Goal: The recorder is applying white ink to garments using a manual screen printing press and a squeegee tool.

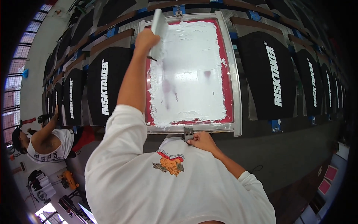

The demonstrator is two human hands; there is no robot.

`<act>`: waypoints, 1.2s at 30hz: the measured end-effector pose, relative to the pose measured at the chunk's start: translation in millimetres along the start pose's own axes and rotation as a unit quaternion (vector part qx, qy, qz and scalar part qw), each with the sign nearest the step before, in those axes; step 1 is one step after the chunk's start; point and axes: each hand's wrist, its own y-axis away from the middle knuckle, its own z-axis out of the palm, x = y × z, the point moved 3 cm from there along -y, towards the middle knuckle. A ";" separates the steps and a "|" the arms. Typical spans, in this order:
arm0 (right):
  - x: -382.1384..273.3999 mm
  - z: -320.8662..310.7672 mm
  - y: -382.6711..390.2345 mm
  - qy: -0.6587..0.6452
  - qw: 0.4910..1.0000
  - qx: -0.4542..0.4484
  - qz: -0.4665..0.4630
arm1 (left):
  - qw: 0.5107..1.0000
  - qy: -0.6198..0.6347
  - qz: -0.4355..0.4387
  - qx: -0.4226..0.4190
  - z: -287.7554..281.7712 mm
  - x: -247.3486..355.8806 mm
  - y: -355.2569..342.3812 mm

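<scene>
A metal-framed printing screen [236,93] lies in front of me, its magenta mesh coated with smeared white ink [190,86]. My left hand [146,38] is shut on a light-coloured squeegee [158,20] at the screen's upper left corner, the blade smeared with white. My right hand [201,141] is closed at the metal clamp [188,132] in the middle of the screen's near edge, fingertips against it.
Boards with black printed garment pieces [261,74] run in rows on both sides, with blue fittings [276,125] along their edges. A co-worker [48,145] in a white sleeveless top works at the lower left, near an orange machine [69,179].
</scene>
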 end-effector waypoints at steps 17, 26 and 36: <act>10.7 4.6 -1.7 -0.009 1.000 0.007 0.003 | 0.942 -0.087 0.325 -0.011 6.1 53.4 -41.5; 16.0 14.5 5.5 -0.008 0.998 0.069 0.009 | 0.910 -0.151 0.386 -0.010 66.6 63.1 -101.2; 11.8 11.1 4.5 -0.045 0.996 0.078 0.000 | 0.914 -0.177 0.353 -0.091 65.2 8.3 141.0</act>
